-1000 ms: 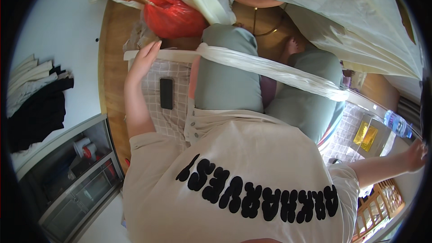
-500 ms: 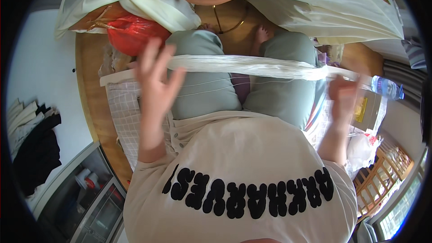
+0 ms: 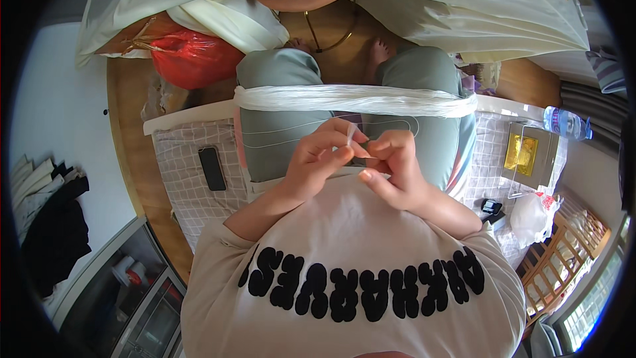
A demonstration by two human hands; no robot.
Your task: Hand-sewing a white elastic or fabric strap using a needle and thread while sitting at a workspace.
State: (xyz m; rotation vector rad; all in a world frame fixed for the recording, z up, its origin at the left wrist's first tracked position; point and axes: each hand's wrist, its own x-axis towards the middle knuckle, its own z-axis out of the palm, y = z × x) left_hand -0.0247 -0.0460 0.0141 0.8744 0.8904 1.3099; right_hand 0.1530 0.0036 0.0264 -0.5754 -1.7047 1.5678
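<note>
A skein of white thread (image 3: 358, 99) is stretched around both of my knees, across the grey-green trousers (image 3: 285, 156). Loose single strands run below it toward my hands, and one curls in a small loop above my right hand. My left hand (image 3: 319, 162) is closed in a pinch in front of my belly, with a small pale, see-through bit of the thread showing at its fingertips. My right hand (image 3: 399, 172) meets it from the other side, its curled index finger at the same spot. The exact bit between the fingertips is too fine to make out.
A black phone (image 3: 212, 168) lies on the checked cloth to my left. To the right are a water bottle (image 3: 567, 124), a box with a gold panel (image 3: 523, 154) and a white plastic bag (image 3: 532, 217). A red bag (image 3: 196, 59) sits ahead left, beneath cream fabric (image 3: 464, 20).
Both hands have come inward from outside the knees and now meet in the middle, fingers pinched. The skein stays around the knees. The phone has come into view where the left arm was.
</note>
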